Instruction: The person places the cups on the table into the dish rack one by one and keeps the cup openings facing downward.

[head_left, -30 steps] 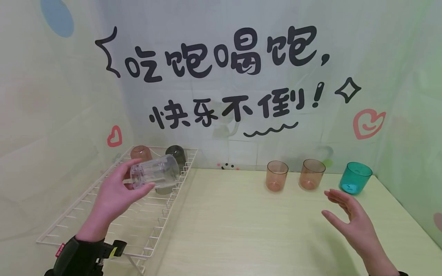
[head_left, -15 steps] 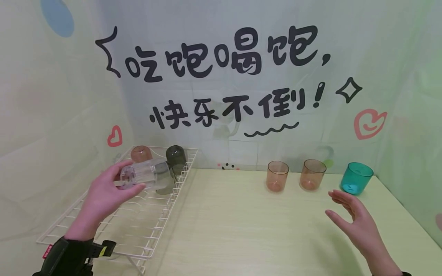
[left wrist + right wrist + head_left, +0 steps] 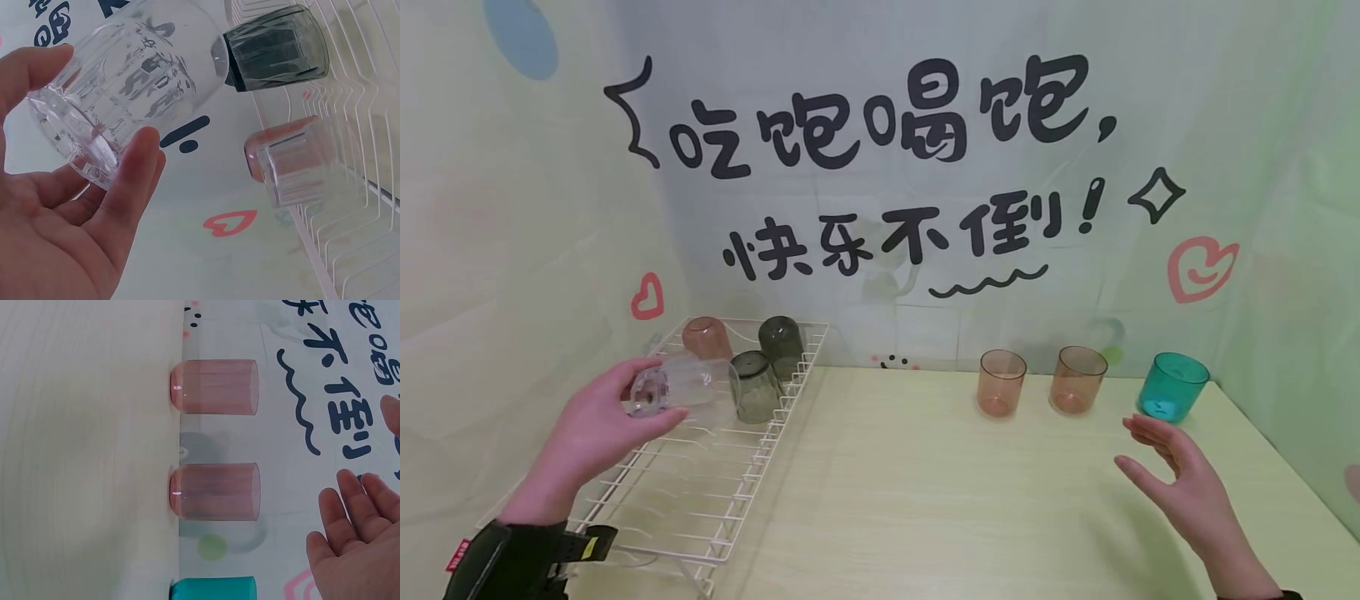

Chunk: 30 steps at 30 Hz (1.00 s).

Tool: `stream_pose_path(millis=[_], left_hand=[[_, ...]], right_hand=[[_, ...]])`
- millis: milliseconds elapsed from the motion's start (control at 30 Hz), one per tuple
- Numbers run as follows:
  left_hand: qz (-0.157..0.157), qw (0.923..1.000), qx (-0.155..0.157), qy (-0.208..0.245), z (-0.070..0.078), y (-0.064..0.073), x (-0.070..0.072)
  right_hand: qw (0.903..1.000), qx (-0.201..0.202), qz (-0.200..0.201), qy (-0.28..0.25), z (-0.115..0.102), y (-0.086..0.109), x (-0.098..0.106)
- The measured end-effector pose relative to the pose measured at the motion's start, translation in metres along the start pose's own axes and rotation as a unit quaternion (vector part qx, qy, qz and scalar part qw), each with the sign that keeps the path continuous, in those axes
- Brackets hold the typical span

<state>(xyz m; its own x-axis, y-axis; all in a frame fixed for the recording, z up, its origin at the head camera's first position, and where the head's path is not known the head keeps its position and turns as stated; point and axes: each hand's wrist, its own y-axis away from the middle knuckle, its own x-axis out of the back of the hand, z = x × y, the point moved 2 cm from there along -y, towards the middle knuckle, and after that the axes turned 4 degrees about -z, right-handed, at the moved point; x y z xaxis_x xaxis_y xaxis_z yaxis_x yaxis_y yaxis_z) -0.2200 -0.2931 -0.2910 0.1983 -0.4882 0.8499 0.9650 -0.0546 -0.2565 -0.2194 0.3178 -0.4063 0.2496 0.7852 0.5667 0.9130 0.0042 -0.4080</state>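
My left hand [image 3: 591, 421] grips a clear glass [image 3: 700, 387] by its thick base, thumb on one side and fingers on the other. The glass lies sideways in the air over the wire rack [image 3: 727, 540], its mouth facing right. On the rack behind it, a pink glass [image 3: 702, 337], a dark glass [image 3: 781, 340] and a grey glass [image 3: 757, 396] stand upside down. In the left wrist view another clear glass [image 3: 284, 187] overlaps the pink one. My right hand [image 3: 1187, 492] is held with fingers extended and thumb apart, nearest the teal glass [image 3: 1176, 385], and holds nothing.
Two pinkish-orange glasses [image 3: 1002, 382] stand upright with the teal one along the back of the pale wooden table [image 3: 925, 500]. A printed cloth backdrop [image 3: 850, 50] closes off the back and sides. The rack runs along the left side.
My left hand has moved left and slightly down with the clear glass, uncovering the grey glass on the rack. My right hand has drifted slightly right, still open.
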Motion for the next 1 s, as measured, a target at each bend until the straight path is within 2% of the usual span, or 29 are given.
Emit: stream_pose_path(millis=[267,467,800,1000], left_hand=[[-0.039,0.999,0.016,-0.016,-0.01,0.003,0.002],[-0.067,0.9963,0.02,-0.049,-0.021,0.002,0.004],[-0.103,0.9912,0.025,-0.079,-0.033,0.004,0.005],[-0.12,0.9874,0.033,-0.098,-0.038,0.002,0.005]], right_hand=[[0.9999,-0.004,0.0,0.012,0.006,-0.001,0.004],[0.9992,-0.025,-0.01,0.031,0.01,-0.003,0.009],[0.9981,-0.051,-0.027,0.022,0.016,-0.008,0.014],[0.9981,-0.05,-0.028,0.021,0.02,-0.009,0.015]])
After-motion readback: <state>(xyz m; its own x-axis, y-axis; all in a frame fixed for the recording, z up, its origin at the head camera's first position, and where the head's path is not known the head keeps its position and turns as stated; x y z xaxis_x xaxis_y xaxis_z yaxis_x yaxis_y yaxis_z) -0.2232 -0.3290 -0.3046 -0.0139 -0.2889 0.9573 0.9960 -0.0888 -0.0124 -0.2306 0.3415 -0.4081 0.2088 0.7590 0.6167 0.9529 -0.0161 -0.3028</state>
